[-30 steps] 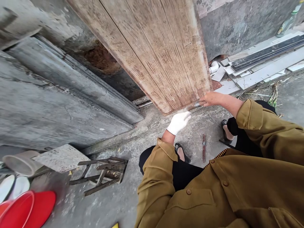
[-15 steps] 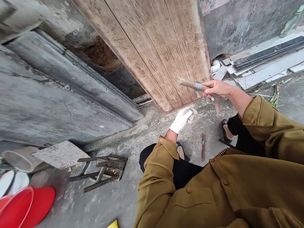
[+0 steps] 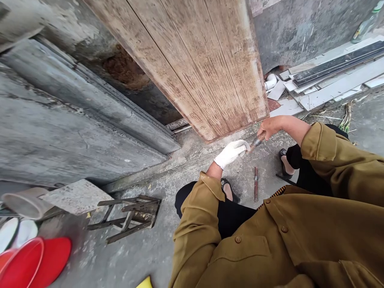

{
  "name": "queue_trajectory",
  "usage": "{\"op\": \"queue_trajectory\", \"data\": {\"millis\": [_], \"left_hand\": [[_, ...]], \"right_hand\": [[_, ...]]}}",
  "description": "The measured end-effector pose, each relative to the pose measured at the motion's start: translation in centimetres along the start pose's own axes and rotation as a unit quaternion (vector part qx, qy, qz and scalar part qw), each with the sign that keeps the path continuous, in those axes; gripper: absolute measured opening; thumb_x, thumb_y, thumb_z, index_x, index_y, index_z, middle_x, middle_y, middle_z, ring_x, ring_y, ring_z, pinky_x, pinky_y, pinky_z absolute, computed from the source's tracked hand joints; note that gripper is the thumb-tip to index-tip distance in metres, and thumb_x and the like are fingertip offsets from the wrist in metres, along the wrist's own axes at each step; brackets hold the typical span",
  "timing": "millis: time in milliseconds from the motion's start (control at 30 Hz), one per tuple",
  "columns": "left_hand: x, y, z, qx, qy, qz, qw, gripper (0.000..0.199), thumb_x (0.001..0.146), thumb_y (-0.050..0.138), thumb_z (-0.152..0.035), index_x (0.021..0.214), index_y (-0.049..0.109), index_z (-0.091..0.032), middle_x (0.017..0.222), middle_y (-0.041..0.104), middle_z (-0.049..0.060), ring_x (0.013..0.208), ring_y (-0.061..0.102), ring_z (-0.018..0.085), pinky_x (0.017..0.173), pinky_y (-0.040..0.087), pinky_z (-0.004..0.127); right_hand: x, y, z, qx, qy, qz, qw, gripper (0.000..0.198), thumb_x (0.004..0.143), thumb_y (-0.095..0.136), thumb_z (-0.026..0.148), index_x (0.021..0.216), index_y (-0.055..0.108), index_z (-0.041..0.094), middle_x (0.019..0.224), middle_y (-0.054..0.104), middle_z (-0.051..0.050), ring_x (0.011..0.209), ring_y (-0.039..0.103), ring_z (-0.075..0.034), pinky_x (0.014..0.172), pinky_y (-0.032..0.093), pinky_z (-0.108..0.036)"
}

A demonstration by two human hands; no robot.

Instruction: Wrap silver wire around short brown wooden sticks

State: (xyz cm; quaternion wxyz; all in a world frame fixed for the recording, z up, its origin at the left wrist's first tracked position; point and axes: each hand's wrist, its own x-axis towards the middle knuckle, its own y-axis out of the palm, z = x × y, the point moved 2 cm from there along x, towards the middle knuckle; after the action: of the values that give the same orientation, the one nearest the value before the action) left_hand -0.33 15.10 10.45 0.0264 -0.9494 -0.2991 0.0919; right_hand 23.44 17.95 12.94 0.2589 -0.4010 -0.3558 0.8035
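My bare right hand [image 3: 269, 127] is wrapped round a wooden stick [image 3: 251, 149] with silvery wire [image 3: 257, 141] wound about it. The stick tilts down toward my left hand [image 3: 232, 153], which wears a white glove. Its fingers are curled closed right at the stick's lower end; what lies between them is hidden. Part of the stick is covered by my right hand. On the concrete between my feet lies a short reddish-brown rod [image 3: 256, 185] with a grey band round its middle.
A worn wooden panel [image 3: 210, 72] leans against the wall ahead. Grey slabs [image 3: 75, 120] stand at left, near a small wooden stool frame [image 3: 129, 218] and red basins [image 3: 51, 260]. Stacked boards [image 3: 336, 80] and a bottle [image 3: 366, 26] are at right.
My right hand has come down and tipped the stick, so its end now points down to my gloved left hand. The left hand has barely moved.
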Motion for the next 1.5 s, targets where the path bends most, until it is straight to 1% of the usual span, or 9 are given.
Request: {"op": "queue_trajectory", "data": {"millis": [100, 167, 367, 567, 800, 967, 1167, 1300, 1500], "left_hand": [[0.1, -0.3, 0.2, -0.029, -0.009, 0.007, 1.000, 0.046, 0.079, 0.070, -0.056, 0.084, 0.066, -0.010, 0.075, 0.060, 0.003, 0.056, 0.043, 0.008, 0.054, 0.033, 0.023], [0.2, -0.4, 0.2, -0.036, -0.022, -0.015, 0.999, 0.046, 0.075, 0.075, -0.054, 0.086, 0.067, -0.010, 0.077, 0.063, 0.004, 0.058, 0.047, 0.009, 0.055, 0.036, 0.024], [0.0, 0.4, -0.3, -0.112, 0.012, -0.064, 0.992, 0.059, 0.083, 0.067, -0.056, 0.120, 0.062, -0.010, 0.074, 0.063, 0.003, 0.057, 0.052, 0.011, 0.057, 0.042, 0.025], [-0.2, 0.4, 0.1, -0.125, 0.041, -0.094, 0.987, 0.048, 0.091, 0.059, -0.052, 0.116, 0.059, -0.012, 0.070, 0.058, 0.000, 0.055, 0.050, 0.009, 0.054, 0.041, 0.022], [0.0, 0.7, 0.3, 0.087, -0.008, -0.098, 0.991, 0.040, 0.098, 0.046, -0.049, 0.110, 0.062, -0.015, 0.064, 0.055, -0.002, 0.053, 0.048, 0.010, 0.050, 0.036, 0.021], [0.1, 0.5, -0.5, 0.249, -0.033, -0.104, 0.962, 0.026, 0.096, 0.043, -0.027, 0.106, 0.065, -0.016, 0.065, 0.060, -0.002, 0.062, 0.056, 0.013, 0.065, 0.043, 0.024], [0.0, -0.8, -0.4, 0.368, -0.003, -0.097, 0.925, 0.026, 0.095, 0.046, -0.026, 0.096, 0.070, -0.016, 0.083, 0.068, 0.003, 0.080, 0.062, 0.018, 0.078, 0.045, 0.029], [-0.3, -1.3, 0.0, 0.260, 0.009, -0.071, 0.963, 0.030, 0.095, 0.049, -0.035, 0.104, 0.070, -0.014, 0.097, 0.070, 0.005, 0.081, 0.061, 0.016, 0.076, 0.047, 0.027], [-0.2, -1.1, -0.3, 0.071, 0.010, -0.059, 0.996, 0.046, 0.088, 0.061, -0.055, 0.103, 0.070, -0.012, 0.085, 0.068, 0.005, 0.068, 0.057, 0.013, 0.066, 0.046, 0.025]], "right_hand": [[-0.9, 0.3, 0.3, 0.083, -0.080, 0.203, 0.972, 0.036, 0.072, 0.070, 0.020, 0.106, 0.078, 0.019, 0.077, 0.070, 0.003, 0.067, 0.055, -0.012, 0.067, 0.041, -0.023], [-1.6, -0.4, 0.6, 0.170, -0.119, 0.216, 0.954, 0.048, 0.074, 0.071, 0.028, 0.121, 0.073, 0.019, 0.083, 0.070, 0.002, 0.069, 0.056, -0.011, 0.069, 0.043, -0.024], [-2.4, -2.1, 1.1, 0.334, -0.136, 0.003, 0.933, 0.063, 0.077, 0.071, 0.041, 0.135, 0.065, 0.019, 0.082, 0.068, -0.001, 0.065, 0.055, -0.010, 0.065, 0.046, -0.024], [-1.5, -1.9, 0.2, 0.402, -0.072, -0.117, 0.905, 0.048, 0.081, 0.066, 0.039, 0.125, 0.068, 0.019, 0.080, 0.067, -0.003, 0.061, 0.054, -0.011, 0.062, 0.047, -0.026], [-0.1, -1.4, 0.0, 0.297, 0.044, -0.167, 0.939, 0.041, 0.084, 0.063, 0.037, 0.121, 0.070, 0.021, 0.081, 0.067, -0.003, 0.065, 0.056, -0.013, 0.065, 0.047, -0.029], [0.4, -1.1, 1.2, 0.032, 0.144, -0.197, 0.969, 0.052, 0.083, 0.066, 0.038, 0.134, 0.067, 0.026, 0.104, 0.072, -0.006, 0.093, 0.065, -0.025, 0.078, 0.044, -0.032], [0.5, -0.1, 1.2, -0.054, 0.053, -0.012, 0.997, 0.055, 0.078, 0.071, 0.028, 0.133, 0.069, 0.025, 0.111, 0.074, -0.007, 0.093, 0.064, -0.023, 0.074, 0.041, -0.030], [-0.3, 0.0, 0.6, 0.093, -0.078, 0.160, 0.980, 0.060, 0.073, 0.075, 0.032, 0.132, 0.069, 0.019, 0.099, 0.075, -0.003, 0.081, 0.061, -0.016, 0.073, 0.040, -0.026], [-1.1, -1.0, 0.4, 0.214, -0.132, 0.146, 0.957, 0.077, 0.068, 0.081, 0.050, 0.136, 0.066, 0.017, 0.102, 0.075, -0.002, 0.086, 0.062, -0.017, 0.079, 0.043, -0.026]]}}
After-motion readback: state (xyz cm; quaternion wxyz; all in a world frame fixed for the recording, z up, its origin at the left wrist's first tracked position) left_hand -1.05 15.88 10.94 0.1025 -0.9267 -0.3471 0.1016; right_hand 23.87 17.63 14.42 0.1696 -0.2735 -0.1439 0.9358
